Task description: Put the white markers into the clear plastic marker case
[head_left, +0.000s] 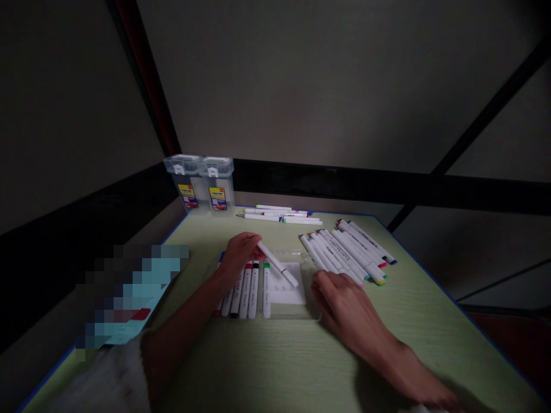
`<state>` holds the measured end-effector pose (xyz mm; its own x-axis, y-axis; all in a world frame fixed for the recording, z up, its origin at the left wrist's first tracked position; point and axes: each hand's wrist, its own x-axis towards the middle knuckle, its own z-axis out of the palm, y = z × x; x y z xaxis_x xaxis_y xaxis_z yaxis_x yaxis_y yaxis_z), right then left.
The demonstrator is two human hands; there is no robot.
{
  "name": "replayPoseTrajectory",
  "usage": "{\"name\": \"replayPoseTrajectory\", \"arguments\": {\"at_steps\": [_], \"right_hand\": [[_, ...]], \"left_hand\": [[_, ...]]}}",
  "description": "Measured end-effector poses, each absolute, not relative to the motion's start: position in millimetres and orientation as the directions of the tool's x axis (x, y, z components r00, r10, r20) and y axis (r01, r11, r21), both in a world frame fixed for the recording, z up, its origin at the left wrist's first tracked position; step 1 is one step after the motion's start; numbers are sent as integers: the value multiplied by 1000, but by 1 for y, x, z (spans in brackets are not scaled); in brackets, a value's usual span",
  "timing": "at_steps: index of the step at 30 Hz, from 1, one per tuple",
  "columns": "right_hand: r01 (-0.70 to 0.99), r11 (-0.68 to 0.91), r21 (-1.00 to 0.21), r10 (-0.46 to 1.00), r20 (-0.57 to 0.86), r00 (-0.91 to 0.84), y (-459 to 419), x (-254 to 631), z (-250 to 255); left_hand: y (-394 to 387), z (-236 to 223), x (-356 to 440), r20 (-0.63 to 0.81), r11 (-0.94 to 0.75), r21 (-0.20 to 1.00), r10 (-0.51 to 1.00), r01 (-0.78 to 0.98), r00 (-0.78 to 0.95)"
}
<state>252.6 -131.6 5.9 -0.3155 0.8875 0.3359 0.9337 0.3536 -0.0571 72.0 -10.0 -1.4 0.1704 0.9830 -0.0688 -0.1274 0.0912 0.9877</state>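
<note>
My left hand [243, 249] is closed on one end of a white marker [282, 267], which slants down to the right above a clear plastic case [284, 312]. Several capped markers [245, 292] stand side by side in the case's left part, partly behind my left hand and wrist. One with a green end [267, 292] is set a little apart on their right. A white sheet [295, 284] shows in the case's right part. My right hand [344, 298] is at the case's right edge, fingers curled down; their tips are hidden, so I cannot make out what they grip.
Loose markers [344, 249] lie in a slanted group at the right, and more [284, 215] lie along the back edge. Two clear lidded boxes [200, 183] with yellow labels stand at the back left. A partly blurred light-blue item [148, 287] is on the left side of the table [206, 361].
</note>
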Motion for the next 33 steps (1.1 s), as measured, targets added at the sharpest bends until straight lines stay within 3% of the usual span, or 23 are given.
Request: {"name": "replayPoseTrajectory", "arguments": {"at_steps": [6,16,18,21,24,27,33], "right_hand": [[846,524,-98,802,393,-450,-139,236,-2],[786,575,-228,752,525,-398,-138,239,-10],[750,575,-328,749,580,-321,-137,240,-11],[617,508,-601,773,634,-21,-132,244,-10],[346,420,-839,793,525,310,-122,251,-9],[167,393,-904,803,426,416,-114,256,-9],[86,372,-924,877,381,293,-116,241,-10]], "left_hand": [[-11,-6,73,-54,72,991,987,-112,155],[-14,-4,77,-21,48,995,962,-92,273],[-14,1,73,-26,55,995,945,-80,327],[-15,8,67,-45,72,996,905,-48,424],[-22,14,67,-61,62,998,818,18,572],[-38,19,75,-91,75,996,663,55,743],[-61,15,91,-139,138,988,540,76,830]]}}
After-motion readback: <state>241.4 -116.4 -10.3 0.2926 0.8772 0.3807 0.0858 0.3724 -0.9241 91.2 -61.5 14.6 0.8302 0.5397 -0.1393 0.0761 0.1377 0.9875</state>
